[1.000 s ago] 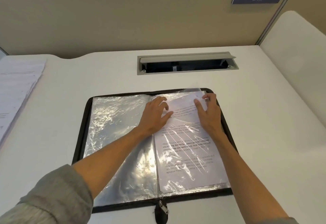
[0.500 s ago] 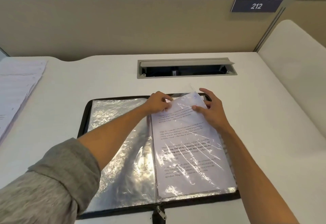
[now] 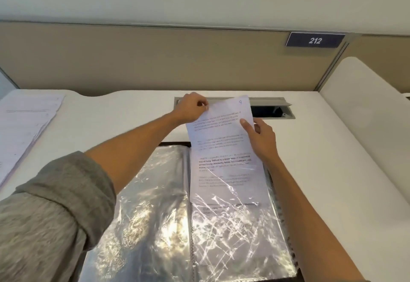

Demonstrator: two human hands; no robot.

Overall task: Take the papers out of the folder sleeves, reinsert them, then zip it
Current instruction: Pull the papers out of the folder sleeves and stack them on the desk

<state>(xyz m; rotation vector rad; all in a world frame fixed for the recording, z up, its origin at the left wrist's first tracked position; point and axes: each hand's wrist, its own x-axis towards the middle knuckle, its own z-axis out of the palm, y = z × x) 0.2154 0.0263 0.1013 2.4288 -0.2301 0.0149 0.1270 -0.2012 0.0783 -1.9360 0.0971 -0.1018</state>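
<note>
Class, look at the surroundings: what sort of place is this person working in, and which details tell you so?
Probably an office cubicle: a white desk backed by a beige partition panel, a numbered plate reading 212, and a cable hatch set into the desk.

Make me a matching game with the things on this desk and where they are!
Things:
1. printed sheet
2. stack of papers
3. number sign 212
4. cable hatch

Places:
A. on the partition wall
B. far left of the desk
C. halfway out of the folder sleeve, held by both hands
D. set into the desk behind the folder

Pairs: 1-C, 2-B, 3-A, 4-D
</note>
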